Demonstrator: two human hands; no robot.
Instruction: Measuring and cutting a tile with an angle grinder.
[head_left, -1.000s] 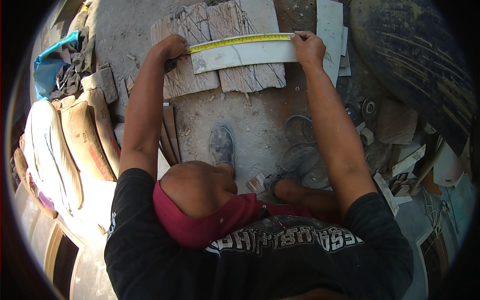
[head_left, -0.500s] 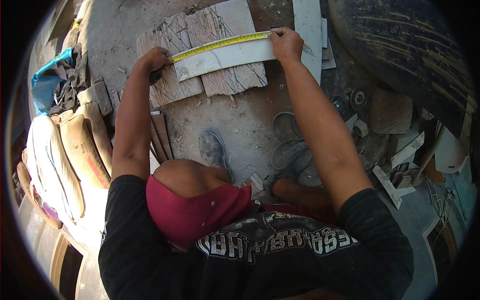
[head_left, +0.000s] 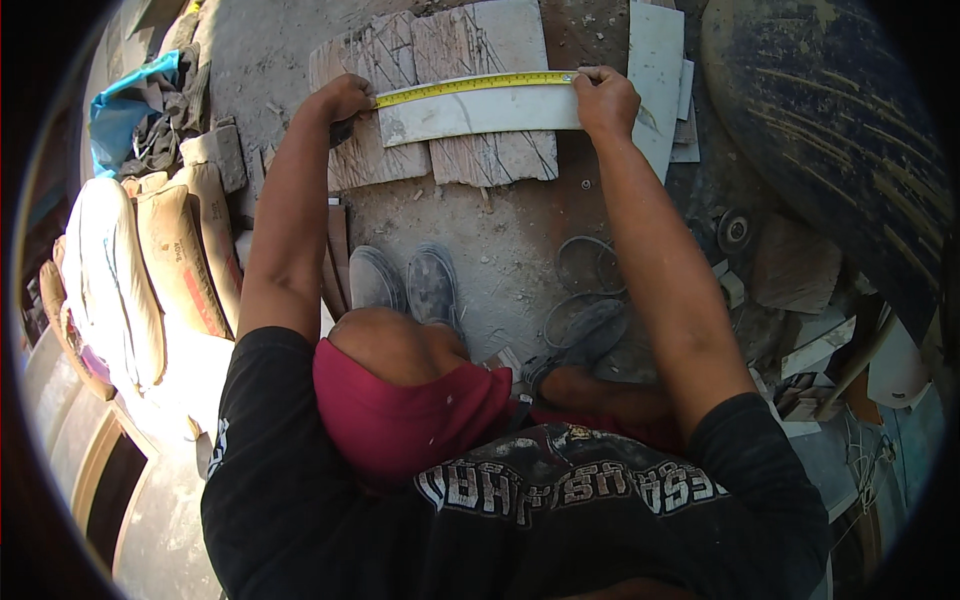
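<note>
At the far left of the frame, filled sacks (head_left: 150, 270) lie stacked, with a blue cloth (head_left: 125, 100) above them. In the upper centre, the left hand (head_left: 342, 97) is closed on the tape measure case. The yellow tape (head_left: 470, 86) runs rightward along the top edge of a white tile strip (head_left: 480, 110), which rests on veined stone slabs (head_left: 440, 60) on the floor. The right hand (head_left: 603, 100) pinches the tape's end against the strip's right corner. A dark drum (head_left: 830, 130) occupies the upper right.

Tape measure (head_left: 475, 86) on strip (head_left: 480, 112), atop slabs (head_left: 440, 150)
</note>
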